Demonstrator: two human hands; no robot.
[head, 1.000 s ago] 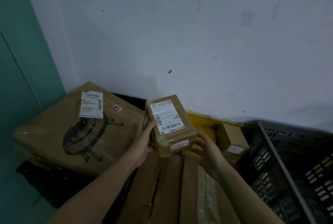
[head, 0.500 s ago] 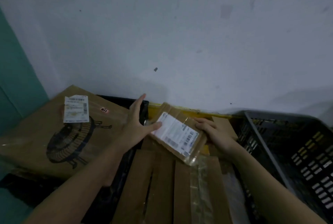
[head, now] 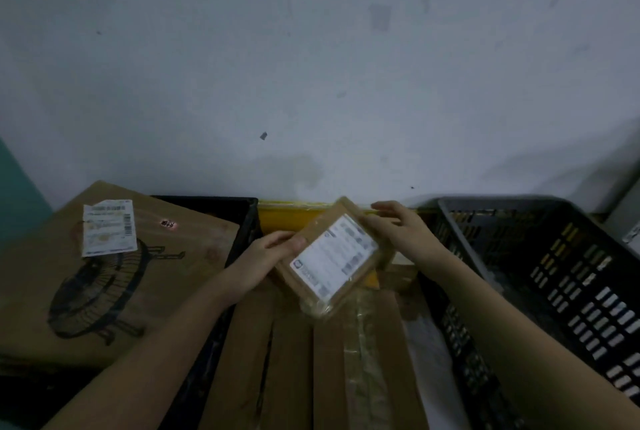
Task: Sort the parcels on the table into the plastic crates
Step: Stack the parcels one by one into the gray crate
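My left hand (head: 266, 256) grips the small parcel (head: 337, 258) at its near corner; my right hand (head: 398, 227) pinches its far edge, over the yellow crate (head: 287, 218). I should lower it flat before letting go.

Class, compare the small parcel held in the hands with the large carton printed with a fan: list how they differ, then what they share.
The small parcel is held tilted in the air by both hands; the large fan carton lies across a black crate. The parcel is far smaller. Its label covers most of its face; the carton's label fills one corner, beside a black fan drawing. Both are brown cardboard with white barcoded labels.
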